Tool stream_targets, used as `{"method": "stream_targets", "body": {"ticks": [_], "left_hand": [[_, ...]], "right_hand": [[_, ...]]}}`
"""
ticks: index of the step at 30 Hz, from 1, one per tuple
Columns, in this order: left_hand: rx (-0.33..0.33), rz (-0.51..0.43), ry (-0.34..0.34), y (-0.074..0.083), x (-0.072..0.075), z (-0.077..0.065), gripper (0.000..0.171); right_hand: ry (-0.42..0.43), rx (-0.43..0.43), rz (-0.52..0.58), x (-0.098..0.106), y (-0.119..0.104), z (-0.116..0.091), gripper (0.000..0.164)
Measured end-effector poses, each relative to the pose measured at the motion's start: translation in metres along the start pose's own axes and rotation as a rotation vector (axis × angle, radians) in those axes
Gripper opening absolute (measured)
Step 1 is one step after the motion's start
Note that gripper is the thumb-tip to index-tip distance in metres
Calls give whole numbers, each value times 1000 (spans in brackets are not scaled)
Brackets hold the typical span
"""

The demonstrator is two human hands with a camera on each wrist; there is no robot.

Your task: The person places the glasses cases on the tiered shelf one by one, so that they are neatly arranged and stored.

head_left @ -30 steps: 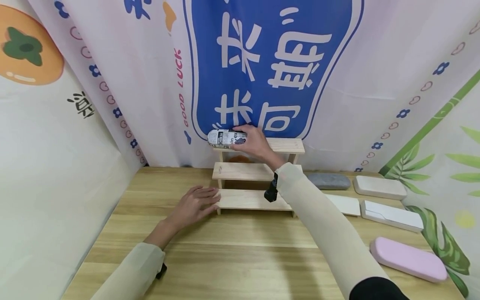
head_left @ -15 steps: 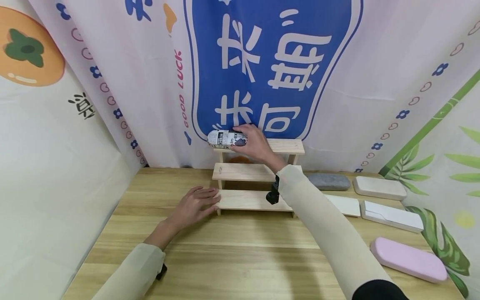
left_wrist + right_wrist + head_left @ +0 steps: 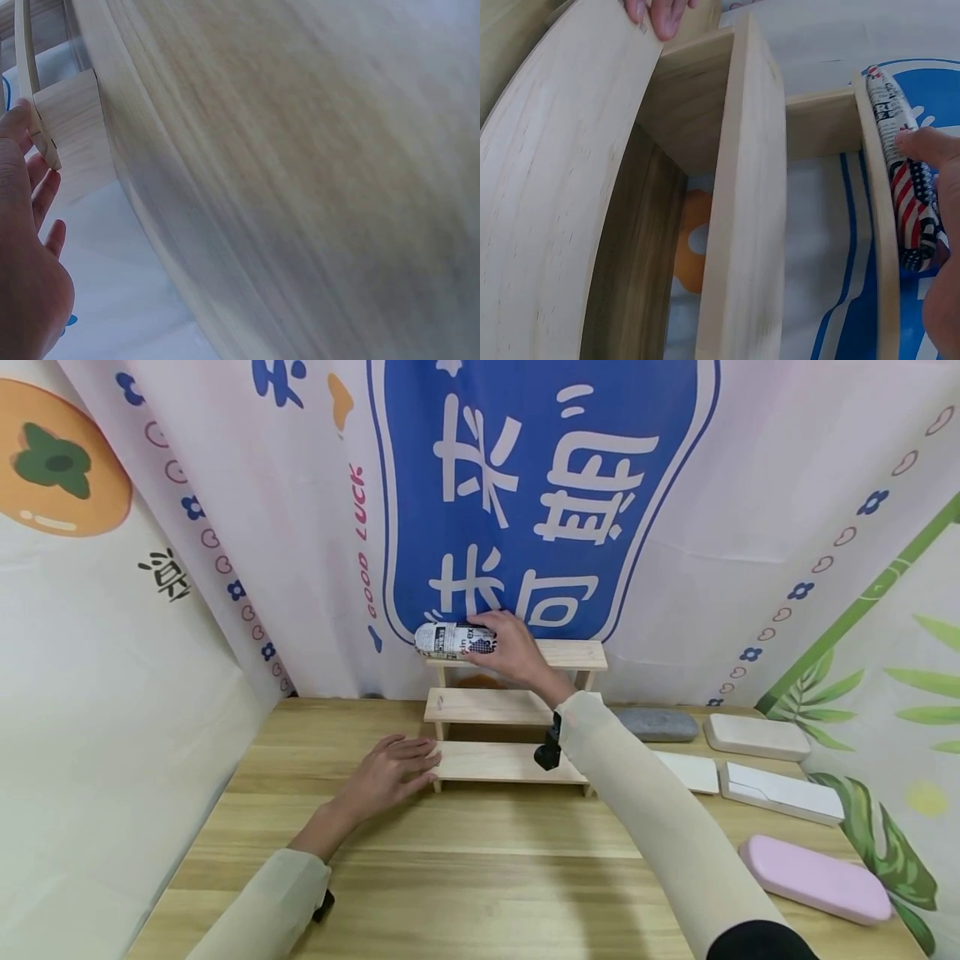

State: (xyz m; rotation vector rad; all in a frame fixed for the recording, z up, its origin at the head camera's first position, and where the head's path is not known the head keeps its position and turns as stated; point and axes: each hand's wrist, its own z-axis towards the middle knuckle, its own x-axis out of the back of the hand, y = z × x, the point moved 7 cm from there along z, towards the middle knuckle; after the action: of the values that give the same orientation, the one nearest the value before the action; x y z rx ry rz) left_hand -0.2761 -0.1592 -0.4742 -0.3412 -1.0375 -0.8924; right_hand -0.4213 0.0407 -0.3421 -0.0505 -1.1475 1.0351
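Observation:
At the top board of a three-step wooden rack point(image 3: 487, 704), my right hand point(image 3: 516, 652) grips a glasses case point(image 3: 441, 640) from its right end. This long, rounded case has newsprint patterning on white. The right wrist view shows stars and red stripes on the case point(image 3: 906, 191), which lies lengthwise along the top board. My left hand point(image 3: 384, 779) rests at the left end of the lowest board, its fingers nearly straight. Seen from the left wrist, the fingers point(image 3: 46, 196) touch the end of that board point(image 3: 46, 150). My right palm hides part of the case.
On the table's right side lie a grey case point(image 3: 657, 725), an off-white case point(image 3: 757, 737), a white flat piece point(image 3: 688, 772), a white case with a flap line point(image 3: 782, 792) and a pink case point(image 3: 816, 878). A printed curtain point(image 3: 322, 568) hangs close behind the rack.
The head view has shifted very slightly. Both hands, the glasses case and the rack keep nearly the same positions.

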Motion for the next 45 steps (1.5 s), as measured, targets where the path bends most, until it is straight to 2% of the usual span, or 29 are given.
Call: {"method": "stream_targets", "body": {"ticks": [7, 13, 22, 30, 36, 45], "left_hand": [[-8, 9, 4, 1, -1, 0, 36], [-20, 3, 8, 1, -2, 1, 36], [-22, -7, 14, 1, -2, 1, 37], [-16, 0, 10, 0, -2, 1, 36], [-5, -6, -11, -1, -1, 2, 37], [2, -3, -8, 1, 0, 2, 38]], "right_hand": [[24, 55, 9, 4, -12, -2, 64], [30, 55, 41, 9, -25, -9, 63], [97, 178, 108, 27, -39, -31, 65], [116, 180, 171, 40, -41, -55, 64], [128, 206, 171, 48, -43, -70, 67], [141, 156, 210, 61, -39, -95, 68]]}}
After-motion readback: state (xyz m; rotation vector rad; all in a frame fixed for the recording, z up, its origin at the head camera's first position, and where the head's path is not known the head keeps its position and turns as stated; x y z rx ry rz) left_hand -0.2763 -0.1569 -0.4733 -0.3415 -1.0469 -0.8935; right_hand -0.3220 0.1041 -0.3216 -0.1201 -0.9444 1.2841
